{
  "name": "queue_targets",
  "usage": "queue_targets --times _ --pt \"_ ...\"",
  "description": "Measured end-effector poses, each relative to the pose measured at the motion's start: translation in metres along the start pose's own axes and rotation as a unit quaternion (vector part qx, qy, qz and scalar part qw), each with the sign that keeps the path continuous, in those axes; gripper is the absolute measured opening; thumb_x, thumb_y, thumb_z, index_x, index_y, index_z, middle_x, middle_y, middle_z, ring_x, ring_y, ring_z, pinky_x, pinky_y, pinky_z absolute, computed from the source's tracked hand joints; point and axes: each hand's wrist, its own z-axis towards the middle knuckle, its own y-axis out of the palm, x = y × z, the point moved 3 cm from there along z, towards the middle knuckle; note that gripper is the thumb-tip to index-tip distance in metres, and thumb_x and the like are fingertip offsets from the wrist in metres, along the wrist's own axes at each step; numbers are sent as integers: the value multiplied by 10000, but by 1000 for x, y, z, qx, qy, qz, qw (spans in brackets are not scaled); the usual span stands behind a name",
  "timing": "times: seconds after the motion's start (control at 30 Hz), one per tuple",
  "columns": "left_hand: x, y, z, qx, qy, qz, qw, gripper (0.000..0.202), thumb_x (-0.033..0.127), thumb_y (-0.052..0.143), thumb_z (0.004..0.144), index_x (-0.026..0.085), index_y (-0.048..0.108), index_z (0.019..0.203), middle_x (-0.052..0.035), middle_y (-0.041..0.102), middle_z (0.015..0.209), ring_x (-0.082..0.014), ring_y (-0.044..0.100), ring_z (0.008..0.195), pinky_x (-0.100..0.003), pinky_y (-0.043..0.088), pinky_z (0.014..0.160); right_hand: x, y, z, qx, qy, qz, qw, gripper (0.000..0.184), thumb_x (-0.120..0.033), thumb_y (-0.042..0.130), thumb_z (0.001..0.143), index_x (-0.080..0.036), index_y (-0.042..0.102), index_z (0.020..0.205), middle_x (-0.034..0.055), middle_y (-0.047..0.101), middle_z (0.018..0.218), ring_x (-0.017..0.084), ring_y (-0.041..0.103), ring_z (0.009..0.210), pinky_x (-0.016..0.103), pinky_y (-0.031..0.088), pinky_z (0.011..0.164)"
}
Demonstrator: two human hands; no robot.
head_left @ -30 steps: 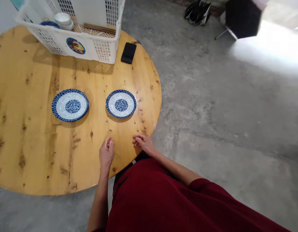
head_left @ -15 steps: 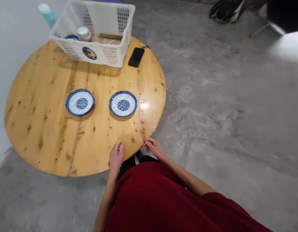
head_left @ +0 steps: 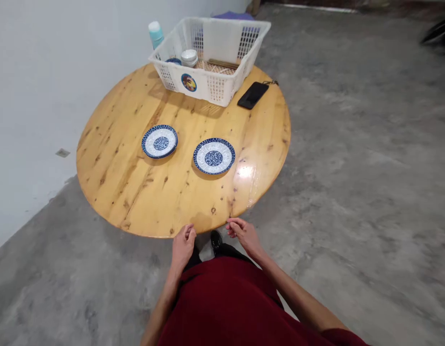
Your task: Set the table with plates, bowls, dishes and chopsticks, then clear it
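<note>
**Q:** Where are the person's hands, and what are they doing?

**A:** Both are low in the frame, at the near edge of a round wooden table (head_left: 135, 202). The left hand (head_left: 182, 245) has its fingers curled into the palm and holds nothing; its knuckles are right at the table's rim. The right hand (head_left: 244, 234) is also curled and empty, just off the rim, above the concrete floor. A dark red garment fills the bottom of the picture.

**Q:** What is on the table?

**A:** Two blue-and-white patterned plates lie side by side, apart from each other. The right plate (head_left: 214, 156) is the nearer one to the hands, though still well apart from them. The left plate (head_left: 159, 142) sits a little further back. At the far edge stands a white plastic basket (head_left: 211, 91) with small white bowls (head_left: 189, 57) inside. A black phone (head_left: 253, 95) lies just to its right, and a bottle with a teal cap (head_left: 156, 33) stands behind its left corner.
</note>
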Motion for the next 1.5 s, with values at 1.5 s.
queue_targets --times 1.5 --pt "-33 -286 192 -29 101 16 994 500 494 549 886 132 676 1206 -130 746 1001 -253 725 917 -371 572 833 -136 239 171 244 -212 -148 935 414 -321 471 854 -101 693 1125 95 735 943 169 692 698 288 557 724"
